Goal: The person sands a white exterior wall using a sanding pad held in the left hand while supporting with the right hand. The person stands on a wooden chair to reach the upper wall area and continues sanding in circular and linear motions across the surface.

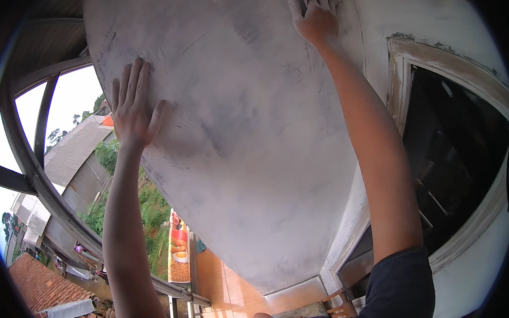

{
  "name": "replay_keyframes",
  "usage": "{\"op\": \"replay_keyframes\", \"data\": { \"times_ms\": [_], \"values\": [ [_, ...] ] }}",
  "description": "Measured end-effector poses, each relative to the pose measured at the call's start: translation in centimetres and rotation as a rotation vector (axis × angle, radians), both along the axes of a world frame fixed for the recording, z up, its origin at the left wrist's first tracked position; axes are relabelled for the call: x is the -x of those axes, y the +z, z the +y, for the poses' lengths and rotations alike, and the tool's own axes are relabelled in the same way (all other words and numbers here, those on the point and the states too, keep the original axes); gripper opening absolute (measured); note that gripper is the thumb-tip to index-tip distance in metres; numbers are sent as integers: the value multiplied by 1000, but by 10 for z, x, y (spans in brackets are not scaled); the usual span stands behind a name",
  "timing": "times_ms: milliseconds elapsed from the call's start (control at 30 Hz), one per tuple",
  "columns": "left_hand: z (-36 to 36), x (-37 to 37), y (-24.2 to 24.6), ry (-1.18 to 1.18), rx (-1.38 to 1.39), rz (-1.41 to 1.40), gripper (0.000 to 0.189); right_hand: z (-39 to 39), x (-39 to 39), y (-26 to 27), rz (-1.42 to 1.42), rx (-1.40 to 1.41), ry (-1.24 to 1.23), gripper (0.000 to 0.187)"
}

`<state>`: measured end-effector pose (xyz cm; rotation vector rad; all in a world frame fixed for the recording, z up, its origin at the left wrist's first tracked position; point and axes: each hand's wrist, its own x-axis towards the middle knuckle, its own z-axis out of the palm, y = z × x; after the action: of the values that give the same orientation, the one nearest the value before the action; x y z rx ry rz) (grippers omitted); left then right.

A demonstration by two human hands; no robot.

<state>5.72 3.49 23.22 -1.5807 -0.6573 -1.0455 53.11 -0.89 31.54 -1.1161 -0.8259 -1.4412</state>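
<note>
A grey plastered wall with dark smudges and scratches fills the middle of the head view. My left hand lies against its left part, near the edge, with fingers pointing up and thumb out; nothing is in it. High up, near the top rim of the view, my right hand touches the wall. Its fingers are spread and look whitish with dust, and part of them is cut off by the picture's rim. Whether something thin is under the right hand cannot be told.
A window or door frame with worn paint stands on the right. Left are metal railings with roofs and greenery beyond. Below are an orange tiled floor, a printed banner and a wooden chair.
</note>
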Motion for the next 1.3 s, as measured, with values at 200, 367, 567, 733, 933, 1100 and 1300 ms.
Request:
{"op": "replay_keyframes", "data": {
  "times_ms": [200,367,567,733,933,1100,1300],
  "values": [
    [-5,-2,1,-106,-3,4,82,16,10,67,166,56,39,56],
    [-10,-1,2,-132,15,9,83,2,121,57,-96,250,175,53],
    [-12,0,2,-99,37,24,81,-45,128,-32,-869,613,84,44],
    [-7,1,0,-118,31,-19,81,-40,56,42,202,357,357,47],
    [2,3,-1,-88,-4,-11,81,-19,130,-27,-653,296,86,49],
    [3,3,-2,-67,-1,-15,78,-49,42,-29,-466,347,15,39],
    [0,3,0,-63,-24,-8,78,-21,104,35,115,263,267,56]
  ]
}}
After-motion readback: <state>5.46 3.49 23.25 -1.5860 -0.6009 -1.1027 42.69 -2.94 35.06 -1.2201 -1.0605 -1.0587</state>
